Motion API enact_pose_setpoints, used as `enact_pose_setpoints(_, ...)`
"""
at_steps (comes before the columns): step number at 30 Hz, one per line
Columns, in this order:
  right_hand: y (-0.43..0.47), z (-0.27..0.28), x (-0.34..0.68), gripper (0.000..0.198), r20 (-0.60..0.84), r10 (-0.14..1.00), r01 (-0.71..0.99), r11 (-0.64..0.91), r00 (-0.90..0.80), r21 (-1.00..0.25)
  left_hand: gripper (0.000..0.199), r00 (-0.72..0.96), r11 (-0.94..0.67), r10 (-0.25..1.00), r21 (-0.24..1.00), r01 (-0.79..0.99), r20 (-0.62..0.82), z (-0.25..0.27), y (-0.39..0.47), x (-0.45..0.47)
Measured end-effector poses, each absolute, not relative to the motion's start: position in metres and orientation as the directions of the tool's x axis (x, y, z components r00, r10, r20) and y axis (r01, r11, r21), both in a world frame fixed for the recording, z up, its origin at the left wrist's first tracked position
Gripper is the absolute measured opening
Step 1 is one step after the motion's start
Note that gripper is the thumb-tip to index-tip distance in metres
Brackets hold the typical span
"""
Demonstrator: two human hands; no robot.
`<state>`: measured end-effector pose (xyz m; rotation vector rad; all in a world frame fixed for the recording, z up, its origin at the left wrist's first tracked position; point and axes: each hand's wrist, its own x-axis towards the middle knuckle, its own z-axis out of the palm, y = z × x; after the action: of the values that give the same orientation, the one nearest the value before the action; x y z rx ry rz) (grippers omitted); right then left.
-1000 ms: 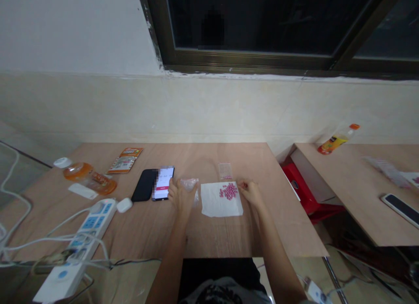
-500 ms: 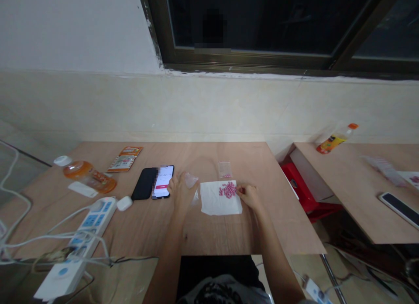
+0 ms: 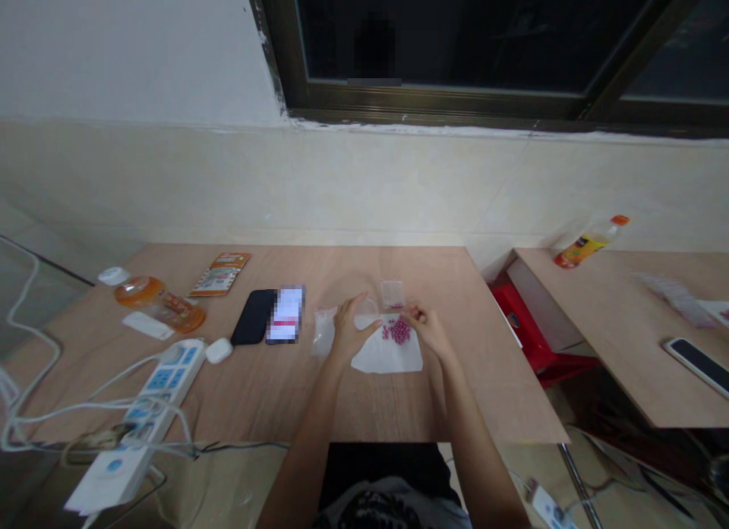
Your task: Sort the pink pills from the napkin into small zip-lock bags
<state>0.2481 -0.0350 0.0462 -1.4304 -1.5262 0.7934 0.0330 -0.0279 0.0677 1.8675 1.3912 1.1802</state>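
Pink beads (image 3: 399,332) lie in a cluster on a white sheet of paper (image 3: 387,360). Behind the sheet is a small clear square container (image 3: 392,291) with a few pink pieces at its near edge. My left hand (image 3: 348,333) is over the paper's left side, thumb and fingers spread apart. Clear film shows between those fingers; whether it is touched I cannot tell. A clear plastic bag (image 3: 323,332) lies just left of that hand. My right hand (image 3: 427,328) is at the paper's right edge beside the beads, fingertips pinched together; anything between them is too small to name.
Left of my hands are two phones, one dark (image 3: 252,318) and one lit (image 3: 286,314), a white case (image 3: 219,351), an orange packet (image 3: 221,275) and a lying drink bottle (image 3: 162,303). A power strip (image 3: 162,385) with cables crosses the near left edge. A second table (image 3: 632,347) stands right.
My left hand has moved right, from beside the lit phone to over the paper's left side. The clear bag now shows left of it. My right hand has shifted slightly up and left.
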Motion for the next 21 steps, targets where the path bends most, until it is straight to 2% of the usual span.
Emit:
enact_pose_setpoints(4, -0.027, 0.076, 0.222, 0.031, 0.236, 0.972, 0.361, 0.213, 0.019, -0.908, 0.061, 0.123, -0.356, 0.933, 0.822, 0.444, 0.337, 0.063, -0.031, 0.041)
enact_pose_setpoints(9, -0.026, 0.090, 0.207, 0.032, 0.263, 0.961, 0.356, 0.277, -0.088, -0.892, 0.062, 0.116, -0.326, 0.945, 0.852, 0.410, 0.306, 0.059, -0.030, 0.044)
enact_pose_setpoints(13, -0.026, 0.082, 0.220, 0.034, 0.250, 0.968, 0.366, 0.227, 0.015, -0.903, 0.061, 0.084, -0.289, 0.957, 0.882, 0.372, 0.278, 0.059, -0.028, 0.043)
enact_pose_setpoints(17, -0.029, 0.065, 0.246, 0.034, 0.193, 0.976, 0.475, 0.124, 0.099, -0.871, 0.060, 0.067, -0.279, 0.960, 0.905, 0.322, 0.272, 0.060, -0.028, 0.042)
enact_pose_setpoints(21, -0.037, 0.043, 0.267, 0.025, 0.112, 0.992, 0.665, 0.046, 0.056, -0.745, 0.061, 0.030, -0.252, 0.967, 0.929, 0.271, 0.253, 0.059, -0.027, 0.042)
